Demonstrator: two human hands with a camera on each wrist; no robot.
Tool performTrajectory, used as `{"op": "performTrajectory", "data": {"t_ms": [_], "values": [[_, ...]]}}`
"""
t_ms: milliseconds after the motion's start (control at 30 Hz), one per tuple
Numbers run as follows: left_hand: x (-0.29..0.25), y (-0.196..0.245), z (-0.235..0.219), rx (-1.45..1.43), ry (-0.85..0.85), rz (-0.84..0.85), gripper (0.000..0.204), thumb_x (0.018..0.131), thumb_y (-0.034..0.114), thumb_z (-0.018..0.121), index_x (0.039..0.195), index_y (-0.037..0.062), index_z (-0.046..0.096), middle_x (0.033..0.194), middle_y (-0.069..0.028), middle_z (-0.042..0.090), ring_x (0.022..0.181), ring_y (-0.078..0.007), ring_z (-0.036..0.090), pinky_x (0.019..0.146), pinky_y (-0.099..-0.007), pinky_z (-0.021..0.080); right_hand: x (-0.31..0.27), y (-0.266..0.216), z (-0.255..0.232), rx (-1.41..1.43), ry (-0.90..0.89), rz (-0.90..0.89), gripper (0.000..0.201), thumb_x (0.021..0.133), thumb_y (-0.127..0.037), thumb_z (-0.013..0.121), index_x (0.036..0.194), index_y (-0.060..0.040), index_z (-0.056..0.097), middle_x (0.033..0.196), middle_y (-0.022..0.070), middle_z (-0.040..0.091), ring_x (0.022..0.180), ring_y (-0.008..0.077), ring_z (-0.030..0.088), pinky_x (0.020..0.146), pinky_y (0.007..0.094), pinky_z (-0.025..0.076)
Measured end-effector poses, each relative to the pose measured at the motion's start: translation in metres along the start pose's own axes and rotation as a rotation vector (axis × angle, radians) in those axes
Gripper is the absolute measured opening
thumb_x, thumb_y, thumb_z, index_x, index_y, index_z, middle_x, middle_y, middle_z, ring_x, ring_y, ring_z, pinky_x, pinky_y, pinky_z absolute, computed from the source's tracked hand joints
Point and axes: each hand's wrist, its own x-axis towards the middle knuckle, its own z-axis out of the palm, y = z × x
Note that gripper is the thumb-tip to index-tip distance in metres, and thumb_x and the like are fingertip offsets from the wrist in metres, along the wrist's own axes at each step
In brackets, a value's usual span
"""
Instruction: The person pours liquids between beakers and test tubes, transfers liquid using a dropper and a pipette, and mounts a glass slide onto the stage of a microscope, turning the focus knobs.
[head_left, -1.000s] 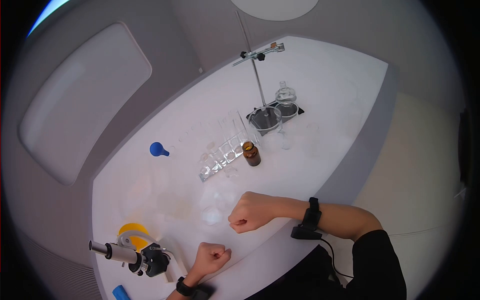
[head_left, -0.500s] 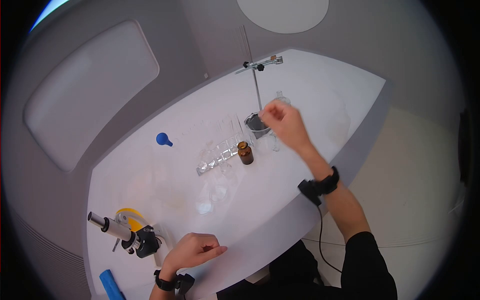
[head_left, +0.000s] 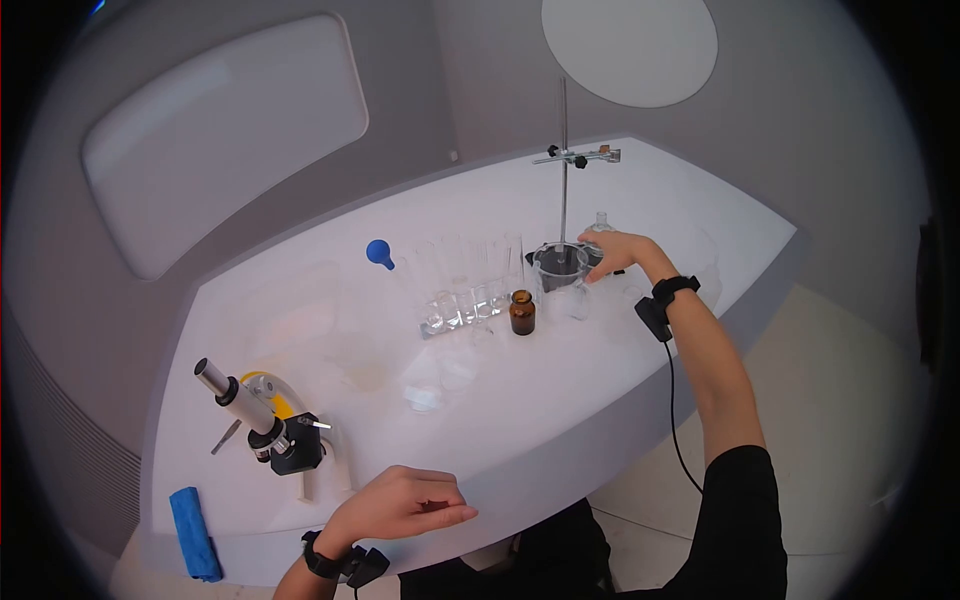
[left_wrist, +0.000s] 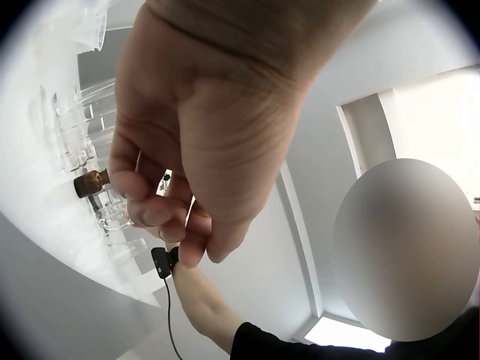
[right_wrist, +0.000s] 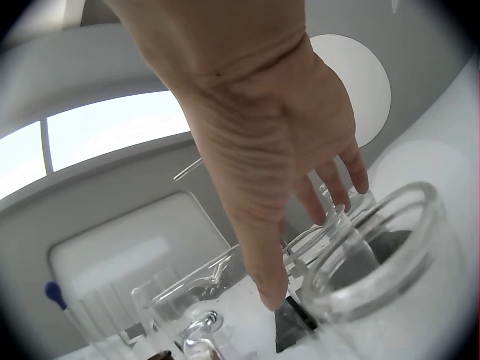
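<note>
My right hand (head_left: 615, 250) is over the black base of the ring stand (head_left: 563, 205), between a clear glass beaker (head_left: 549, 288) and a small-necked glass bottle (head_left: 601, 219). Its fingers are extended and the thumb is spread apart, as the right wrist view shows. There, a thick-rimmed glass vessel (right_wrist: 352, 304) stands right beside the fingers, and the thumb points down among the glassware. The palm holds nothing visible. Low over the table's front edge, my left hand (head_left: 400, 503) hangs loosely curled with nothing in it. Its relaxed fingers (left_wrist: 154, 210) show in the left wrist view.
A brown glass bottle (head_left: 522, 316) stands in front of the beaker, beside a clear rack (head_left: 465, 310) with test tubes. Behind the rack lies a blue rubber bulb (head_left: 378, 252). At the left are a microscope (head_left: 245, 405) and a folded blue cloth (head_left: 195, 535).
My right hand has gone from a curled pose near the front edge to the glassware at the stand, its fingers now extended. The left hand's fingers have loosened. The head view has shifted.
</note>
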Motion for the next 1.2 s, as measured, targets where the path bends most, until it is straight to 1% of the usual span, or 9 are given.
{"op": "performTrajectory", "data": {"t_ms": [200,333,400,467,600,733,867,967,1200], "values": [[-0.010,-0.010,0.003,-0.027,0.023,-0.023,0.023,0.091,0.021,0.069,0.077,0.0031,0.066,0.062,-0.0030,0.054,0.053,-0.0149,0.048,0.049,-0.0284,0.035,-0.017,-0.006,-0.002,-0.177,0.128,0.095,0.081,0.064,-0.044,0.080,0.131,-0.0070,0.054,0.127,0.0177,0.054,0.115,0.0341,0.055,0.097,0.0409,0.046],[-0.007,-0.011,0.002,-0.009,0.006,-0.040,0.019,0.092,0.024,0.066,0.086,0.0062,0.068,0.077,-0.0024,0.059,0.056,-0.0147,0.053,0.053,-0.0275,0.041,-0.052,-0.037,-0.029,-0.215,0.287,0.230,0.076,0.063,-0.041,0.079,0.129,-0.0117,0.056,0.125,0.0144,0.054,0.117,0.0325,0.054,0.093,0.0436,0.049],[-0.005,-0.015,-0.003,0.005,-0.051,-0.087,0.022,0.093,0.031,0.064,0.103,0.0108,0.064,0.103,-0.0033,0.057,0.064,-0.0150,0.060,0.059,-0.0274,0.048,-0.073,-0.056,-0.042,-0.264,0.633,0.155,0.070,0.065,-0.036,0.078,0.127,-0.0117,0.057,0.121,0.0126,0.053,0.111,0.0320,0.056,0.088,0.0424,0.051],[0.000,-0.011,-0.004,0.000,0.030,-0.084,0.026,0.092,0.033,0.064,0.108,0.0125,0.062,0.109,-0.0045,0.055,0.068,-0.0154,0.061,0.060,-0.0270,0.048,-0.099,-0.083,-0.056,-0.280,0.802,0.015,0.067,0.067,-0.031,0.078,0.128,-0.0111,0.057,0.119,0.0104,0.053,0.105,0.0296,0.058,0.085,0.0397,0.052],[0.014,-0.013,-0.008,0.010,0.169,-0.086,0.046,0.090,0.037,0.065,0.126,0.0139,0.049,0.126,-0.0113,0.045,0.081,-0.0172,0.063,0.066,-0.0288,0.052,-0.150,-0.165,-0.070,-0.066,0.706,-0.082,0.067,0.068,-0.028,0.080,0.128,-0.0094,0.056,0.116,0.0094,0.052,0.101,0.0255,0.059,0.082,0.0368,0.052],[0.032,-0.018,-0.005,0.033,0.290,-0.066,0.065,0.087,0.037,0.069,0.136,0.0068,0.037,0.132,-0.0170,0.042,0.097,-0.0232,0.061,0.073,-0.0341,0.054,-0.161,-0.216,-0.035,0.181,0.233,-0.381,0.067,0.069,-0.029,0.081,0.127,-0.0066,0.057,0.116,0.0109,0.051,0.102,0.0225,0.059,0.080,0.0343,0.051],[0.043,-0.037,0.006,0.015,0.349,-0.050,0.086,0.082,0.040,0.074,0.141,-0.0018,0.026,0.137,-0.0230,0.040,0.116,-0.0331,0.055,0.089,-0.0407,0.051,-0.143,-0.244,0.025,0.182,0.006,-0.494,0.070,0.071,-0.037,0.080,0.129,-0.0059,0.055,0.116,0.0125,0.050,0.101,0.0260,0.059,0.083,0.0360,0.051],[0.046,-0.056,0.014,-0.037,0.387,-0.068,0.095,0.079,0.040,0.077,0.142,-0.0039,0.021,0.137,-0.0264,0.041,0.121,-0.0365,0.052,0.097,-0.0425,0.046,-0.126,-0.254,0.053,0.150,-0.094,-0.450,0.074,0.071,-0.041,0.079,0.131,-0.0066,0.052,0.118,0.0143,0.050,0.102,0.0284,0.060,0.085,0.0371,0.051],[0.048,-0.074,0.015,-0.142,0.442,-0.122,0.096,0.077,0.035,0.078,0.142,-0.0015,0.017,0.133,-0.0269,0.047,0.122,-0.0369,0.053,0.097,-0.0421,0.046,-0.110,-0.259,0.077,0.155,-0.079,-0.421,0.082,0.069,-0.041,0.082,0.135,-0.0082,0.046,0.119,0.0124,0.049,0.103,0.0224,0.058,0.076,0.0319,0.053]]}}
